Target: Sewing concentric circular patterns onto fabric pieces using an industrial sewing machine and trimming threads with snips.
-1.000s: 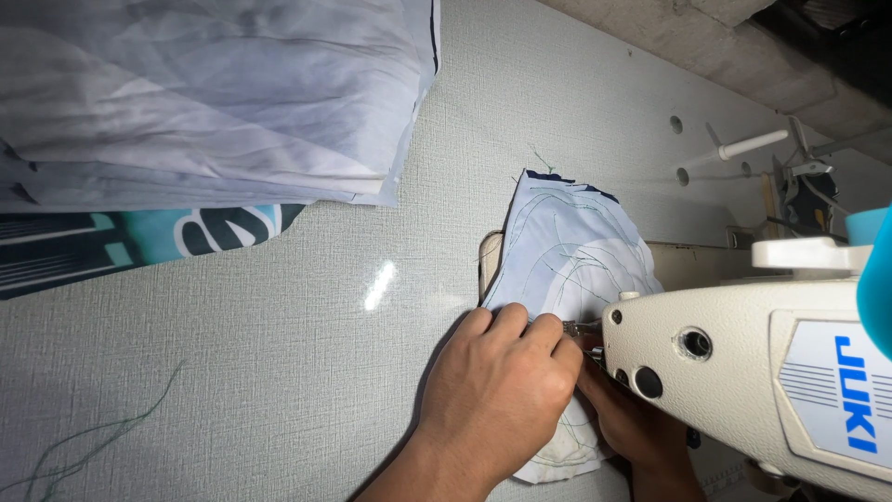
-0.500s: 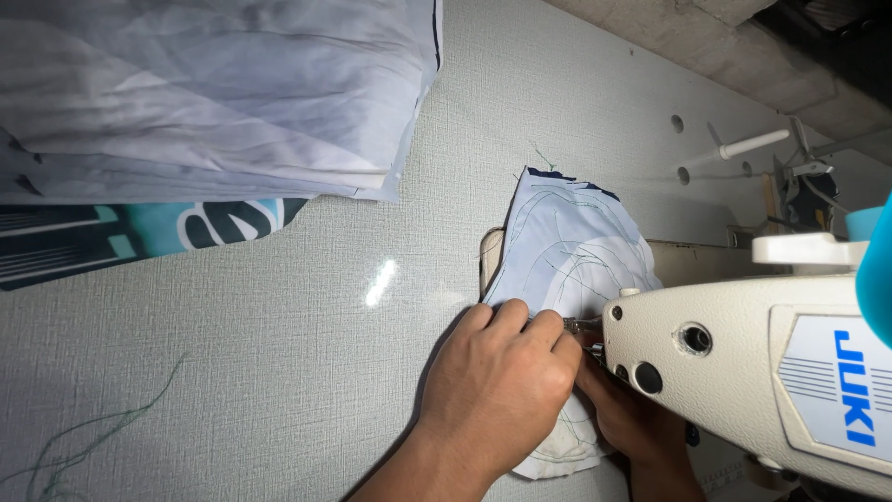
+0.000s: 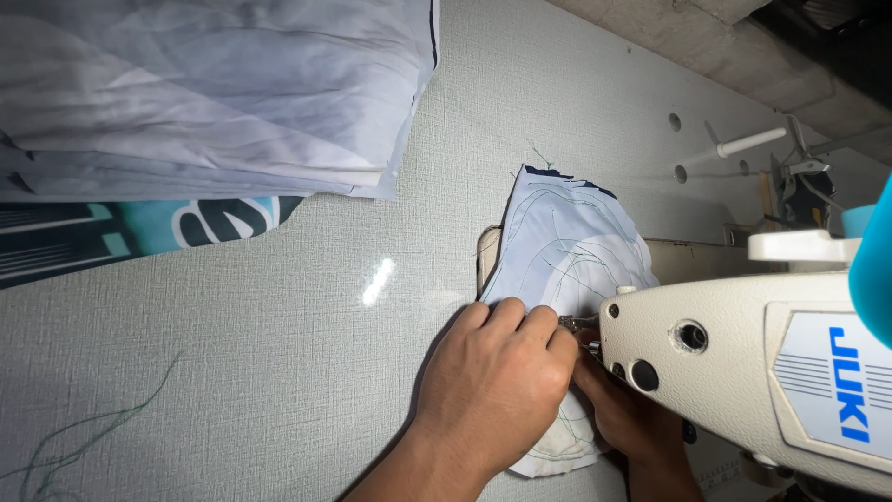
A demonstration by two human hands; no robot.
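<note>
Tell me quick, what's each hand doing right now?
Left hand: fingers curled, pressing the white fabric piece flat.
Right hand: mostly hidden under the sewing machine; cannot tell.

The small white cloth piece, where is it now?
In the head view, the small white cloth piece lies right of centre, under the left hand, beside the sewing machine.

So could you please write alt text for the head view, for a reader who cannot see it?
Two hands, left hand on top and right hand partly under the machine head, press a pale stitched cloth flat at the needle of a cream sewing machine on a grey table. Folded pale fabric lies at upper left.
</note>
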